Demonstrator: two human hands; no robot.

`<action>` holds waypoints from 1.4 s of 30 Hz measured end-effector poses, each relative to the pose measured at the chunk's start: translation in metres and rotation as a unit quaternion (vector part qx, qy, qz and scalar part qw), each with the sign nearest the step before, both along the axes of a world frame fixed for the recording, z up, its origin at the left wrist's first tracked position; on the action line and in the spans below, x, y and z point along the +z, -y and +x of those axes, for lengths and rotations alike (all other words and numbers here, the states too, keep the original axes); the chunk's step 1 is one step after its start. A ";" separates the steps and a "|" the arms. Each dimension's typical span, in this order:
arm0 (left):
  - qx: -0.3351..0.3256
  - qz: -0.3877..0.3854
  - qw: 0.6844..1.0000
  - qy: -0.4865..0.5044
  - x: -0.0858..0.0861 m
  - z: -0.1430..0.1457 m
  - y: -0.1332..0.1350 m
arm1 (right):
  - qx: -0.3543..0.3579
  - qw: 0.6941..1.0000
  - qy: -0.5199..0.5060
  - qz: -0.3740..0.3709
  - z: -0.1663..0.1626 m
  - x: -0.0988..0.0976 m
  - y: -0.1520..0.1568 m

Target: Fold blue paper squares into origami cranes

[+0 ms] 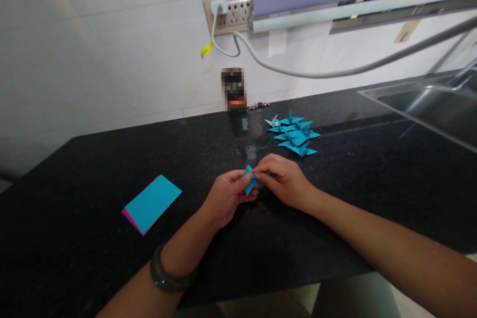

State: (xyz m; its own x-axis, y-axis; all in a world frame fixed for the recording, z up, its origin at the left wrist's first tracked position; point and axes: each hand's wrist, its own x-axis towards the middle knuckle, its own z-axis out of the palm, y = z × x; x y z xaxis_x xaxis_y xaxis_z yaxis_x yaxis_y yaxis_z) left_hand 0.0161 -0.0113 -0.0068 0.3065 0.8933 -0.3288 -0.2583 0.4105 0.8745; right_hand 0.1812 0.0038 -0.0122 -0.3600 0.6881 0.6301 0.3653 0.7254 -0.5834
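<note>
Above the black countertop (pixel 208 149), my left hand (pixel 231 194) grips a small piece of folded blue paper (pixel 248 188) between thumb and fingers. From the other side, my right hand (pixel 282 179) pinches the paper's right part with thumb and forefinger. The exact folds are partly hidden by my fingers. Beyond my right hand sits a cluster of folded blue paper cranes (pixel 294 135), with one paler crane (pixel 274 121) at its back left. To the left of my left hand lies a stack of blue paper sheets (pixel 153 203), pink showing along its edge.
A blurred-out upright object (pixel 234 89) leans by the wall, with a beaded strand (pixel 260 106) beside it. A metal sink (pixel 428 102) is set in at the right. A white cable (pixel 298 73) hangs from the wall socket (pixel 233 12).
</note>
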 end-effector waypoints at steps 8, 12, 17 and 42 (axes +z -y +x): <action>-0.010 0.017 1.000 -0.006 -0.003 -0.001 -0.001 | -0.013 0.999 0.014 -0.043 0.000 0.004 0.001; -0.005 0.025 0.999 -0.020 -0.005 -0.001 0.000 | -0.004 0.998 0.016 -0.058 0.000 0.006 0.001; 0.002 0.033 0.999 -0.042 -0.004 0.000 0.000 | 0.000 0.997 0.012 -0.070 0.000 0.006 0.002; 0.053 0.104 0.985 -0.126 0.001 0.002 0.002 | -0.022 0.995 0.005 -0.094 -0.001 0.005 0.004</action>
State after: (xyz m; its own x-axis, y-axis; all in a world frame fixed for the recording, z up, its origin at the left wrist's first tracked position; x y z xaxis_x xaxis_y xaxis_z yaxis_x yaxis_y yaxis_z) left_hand 0.0185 -0.0128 -0.0061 0.1397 0.9720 -0.1891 -0.0540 0.1982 0.9787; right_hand 0.1799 -0.0001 -0.0073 -0.3323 0.8093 0.4845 0.4016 0.5861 -0.7037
